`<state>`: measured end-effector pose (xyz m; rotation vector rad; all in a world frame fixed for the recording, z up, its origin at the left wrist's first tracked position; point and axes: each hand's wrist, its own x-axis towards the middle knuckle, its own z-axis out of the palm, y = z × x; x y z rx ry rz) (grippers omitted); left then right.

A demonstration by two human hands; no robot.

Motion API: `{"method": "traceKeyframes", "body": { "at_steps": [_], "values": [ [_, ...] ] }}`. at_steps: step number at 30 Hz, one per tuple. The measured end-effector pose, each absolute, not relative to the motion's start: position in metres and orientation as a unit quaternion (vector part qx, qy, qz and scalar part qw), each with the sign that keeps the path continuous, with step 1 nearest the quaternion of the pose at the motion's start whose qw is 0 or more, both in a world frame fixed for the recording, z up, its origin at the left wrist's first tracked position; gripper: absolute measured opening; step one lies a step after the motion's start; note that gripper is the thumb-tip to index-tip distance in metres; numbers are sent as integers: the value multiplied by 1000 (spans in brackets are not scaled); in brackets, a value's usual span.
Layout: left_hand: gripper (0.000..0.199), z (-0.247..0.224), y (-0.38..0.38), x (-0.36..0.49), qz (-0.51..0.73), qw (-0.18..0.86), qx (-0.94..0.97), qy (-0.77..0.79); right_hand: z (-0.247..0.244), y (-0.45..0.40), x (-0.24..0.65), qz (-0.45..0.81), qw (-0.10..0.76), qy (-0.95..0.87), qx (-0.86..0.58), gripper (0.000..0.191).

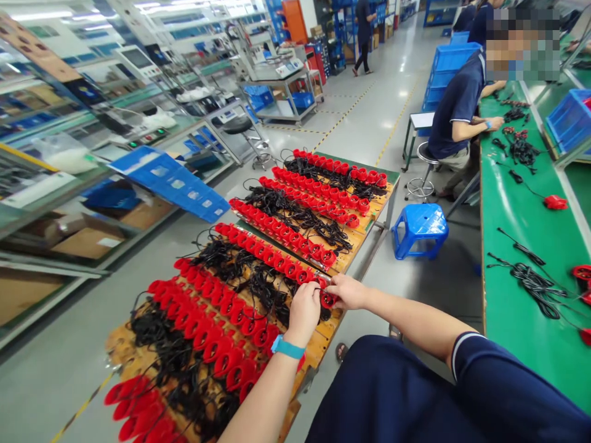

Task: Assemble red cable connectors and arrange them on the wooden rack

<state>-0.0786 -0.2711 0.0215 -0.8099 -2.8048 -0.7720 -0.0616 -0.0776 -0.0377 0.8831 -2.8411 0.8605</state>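
My left hand, with a teal band at the wrist, is at the near end of a row of red round sockets. Its fingers are pinched at a thin black cable. Close beside it, my right hand has its fingers closed around the edge of the end red socket. The fingertips of both hands almost meet over this socket. Bundles of black cable lie between the rows of sockets on the wooden board.
To the right runs a green workbench with black cables and red parts. A co-worker sits there. A blue stool stands between the bench and the board. Shelves and a tilted blue bin panel are on the left.
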Motion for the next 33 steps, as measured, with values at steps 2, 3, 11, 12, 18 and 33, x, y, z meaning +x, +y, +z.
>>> {"method": "traceKeyframes", "body": {
  "at_steps": [2, 3, 11, 12, 18, 33],
  "values": [
    [22, 23, -271, -77, -263, 53, -281, -922, -36, -80, -62, 262, 37, -916, 301, 45],
    [22, 24, -271, -76, -266, 50, -285, -920, -36, -81, -62, 259, 35, -915, 307, 45],
    [21, 29, -280, -71, -293, 39, -281, -913, -36, -86, -36, 270, 34, -936, 222, 48],
    [21, 29, -280, -69, -296, 36, -282, -912, -36, -87, -32, 284, 31, -939, 193, 45],
    [20, 25, -283, -64, -296, 24, -279, -913, -40, -111, -28, 310, 32, -950, 14, 33],
    [37, 13, -284, -80, -242, 65, -285, -925, -31, -133, -36, 251, -45, -966, -48, 48]
  ]
}}
